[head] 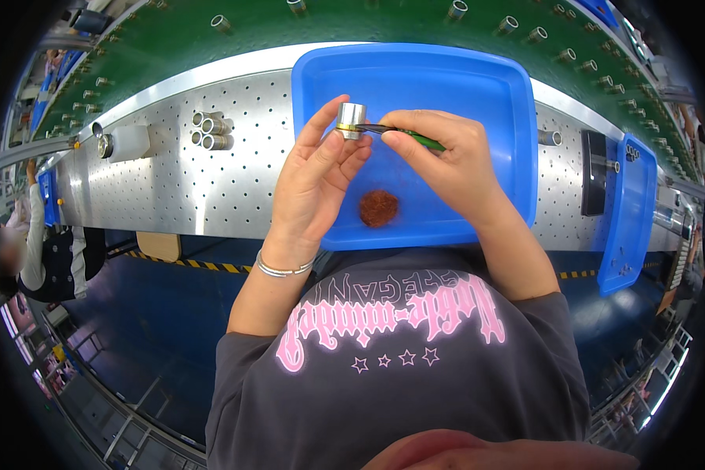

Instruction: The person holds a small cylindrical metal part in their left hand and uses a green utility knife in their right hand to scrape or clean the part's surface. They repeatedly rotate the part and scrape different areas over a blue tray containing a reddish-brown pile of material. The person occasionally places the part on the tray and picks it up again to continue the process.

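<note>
Between the fingertips of my left hand [317, 161] is a small silver metal cylinder [351, 113], held upright, with a yellowish band near its lower end. My right hand [443, 150] grips green-handled tweezers [420, 140]. Their dark tip touches the cylinder at the band. Both hands are above a large blue plastic tray [470, 228]. A reddish-brown clump of fine strands [379, 208] lies on the tray floor, below and between my hands.
Several metal cylinders [212, 132] stand grouped on the perforated metal bench [249, 176]. A translucent bottle [130, 144] is farther left. Right of the tray are another cylinder [549, 138], a black box [593, 173] and a second blue tray [628, 217]. A green conveyor belt [341, 23] carries spaced cylinders.
</note>
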Demonstrator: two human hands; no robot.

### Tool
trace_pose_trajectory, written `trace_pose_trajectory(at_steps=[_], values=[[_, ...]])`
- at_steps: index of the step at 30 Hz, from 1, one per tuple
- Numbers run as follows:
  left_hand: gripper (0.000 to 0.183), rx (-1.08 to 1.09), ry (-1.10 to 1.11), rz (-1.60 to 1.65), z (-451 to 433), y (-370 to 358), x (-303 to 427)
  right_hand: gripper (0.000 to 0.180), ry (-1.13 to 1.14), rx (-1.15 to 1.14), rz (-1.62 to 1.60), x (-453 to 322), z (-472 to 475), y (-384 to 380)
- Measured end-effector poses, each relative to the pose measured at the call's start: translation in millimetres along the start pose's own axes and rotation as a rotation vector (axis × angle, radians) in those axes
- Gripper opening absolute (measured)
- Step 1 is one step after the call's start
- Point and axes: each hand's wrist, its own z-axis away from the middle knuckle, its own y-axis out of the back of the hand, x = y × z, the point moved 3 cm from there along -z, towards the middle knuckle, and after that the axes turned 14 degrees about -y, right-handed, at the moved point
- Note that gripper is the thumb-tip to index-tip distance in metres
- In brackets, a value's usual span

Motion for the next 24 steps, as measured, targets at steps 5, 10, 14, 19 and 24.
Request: trace_pose_trajectory(at_steps=[5, 10, 14, 19, 24], values=[[0.045, -0.004, 0.001, 0.021, 1.2, 0.7, -0.3, 0.015, -0.018, -0.017, 0.006, -1.0, 0.6, 0.9], [0.045, -0.008, 0.004, 0.018, 1.6, -0.3, -0.9, 0.016, -0.025, -0.018, -0.007, 0.7, 1.8, 1.7], [0.046, -0.008, 0.001, 0.016, 2.1, -0.4, -1.3, 0.015, -0.028, -0.023, -0.018, 0.7, 2.2, 1.8], [0.045, -0.007, 0.005, 0.008, 2.6, -0.3, -1.7, 0.015, -0.048, -0.032, -0.02, -0.7, 3.3, 1.3], [0.043, -0.026, 0.019, -0.019, 2.8, -2.8, -0.3, 0.017, -0.218, -0.1, -0.128, -5.0, 2.9, 5.9]])
